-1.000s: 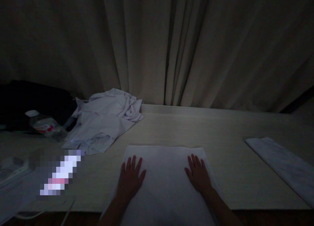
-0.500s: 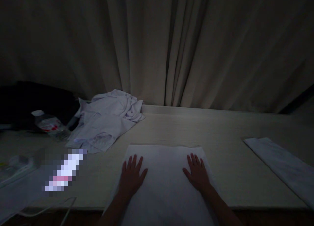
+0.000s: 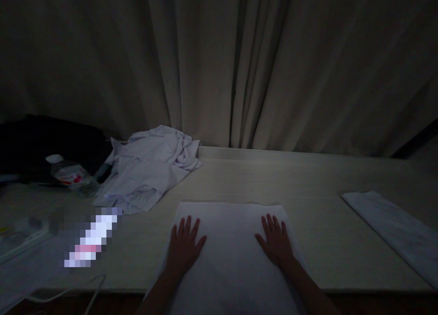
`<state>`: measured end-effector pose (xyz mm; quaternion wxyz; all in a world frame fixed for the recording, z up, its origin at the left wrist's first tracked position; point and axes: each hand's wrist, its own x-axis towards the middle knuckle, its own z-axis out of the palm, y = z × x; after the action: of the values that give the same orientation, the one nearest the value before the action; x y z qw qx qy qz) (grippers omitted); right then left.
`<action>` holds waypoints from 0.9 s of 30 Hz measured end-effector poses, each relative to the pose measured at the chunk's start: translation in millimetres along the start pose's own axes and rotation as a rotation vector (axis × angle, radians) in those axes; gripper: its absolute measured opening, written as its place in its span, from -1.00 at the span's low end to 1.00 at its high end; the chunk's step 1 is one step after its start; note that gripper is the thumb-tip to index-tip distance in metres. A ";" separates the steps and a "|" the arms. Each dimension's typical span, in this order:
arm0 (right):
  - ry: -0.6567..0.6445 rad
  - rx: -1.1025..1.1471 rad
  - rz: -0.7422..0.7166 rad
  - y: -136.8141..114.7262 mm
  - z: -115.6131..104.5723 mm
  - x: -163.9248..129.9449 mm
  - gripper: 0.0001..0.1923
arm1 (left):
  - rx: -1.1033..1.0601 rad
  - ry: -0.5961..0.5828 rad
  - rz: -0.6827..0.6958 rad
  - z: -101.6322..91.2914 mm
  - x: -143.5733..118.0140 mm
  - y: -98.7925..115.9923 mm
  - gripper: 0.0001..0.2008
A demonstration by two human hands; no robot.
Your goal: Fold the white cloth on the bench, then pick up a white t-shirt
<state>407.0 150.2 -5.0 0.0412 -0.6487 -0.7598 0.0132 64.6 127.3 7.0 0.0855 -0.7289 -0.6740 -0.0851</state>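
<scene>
A: Big stuff first. Curtain (image 3: 239, 69) fills the bkgd, hanging in folds. Pale table (image 3: 328, 233) runs across the view below it.

B: Cloth?

A: White cloth (image 3: 229, 224) spread flat at the near centre, lower part draping over the table's front edge toward the person. Far edge runs left-right; how far it hangs down can't be told, so long axis is unclear.

B: Hands?

A: Both on it. Left hand (image 3: 184, 249) palm down on the cloth's left side, right hand (image 3: 275, 244) palm down on the right side. Fingers spread & flat, pointing away from the body, gripping nothing. Cloth lies directly under both; neither hand nearer than the other.

B: Rest?

A: Crumpled white garment (image 3: 150, 169) back left, well apart from the cloth. Folded white piece (image 3: 393, 228) at far right. Plastic bottle (image 3: 70, 174) lying on its side, far left. V. dim light, small detail lost.
</scene>
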 end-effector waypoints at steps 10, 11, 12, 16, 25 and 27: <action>0.009 0.010 0.005 2.6 -0.3 0.2 -0.20 | -0.013 -0.028 0.015 4.8 0.5 -4.5 -0.29; 0.014 0.006 0.008 4.1 0.3 0.7 -0.18 | -0.020 -0.033 0.022 5.6 0.7 -6.0 -0.26; 0.017 0.002 0.015 5.7 0.9 1.3 -0.17 | -0.023 -0.038 0.025 6.4 1.0 -7.3 -0.24; 0.013 -0.004 0.080 9.8 2.2 3.9 -0.07 | -0.010 -0.039 -0.005 7.0 1.7 -8.0 -0.18; -0.136 0.055 0.146 14.2 -3.5 11.4 0.05 | -0.016 -0.134 -0.085 1.3 6.5 -3.6 -0.11; -0.158 0.063 0.150 16.0 -3.1 13.2 0.05 | -0.018 -0.152 -0.086 1.4 7.1 -4.1 -0.12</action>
<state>421.0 165.6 -2.4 0.0003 -0.6989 -0.7094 0.0910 61.1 134.8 7.4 0.0239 -0.7043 -0.7084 -0.0393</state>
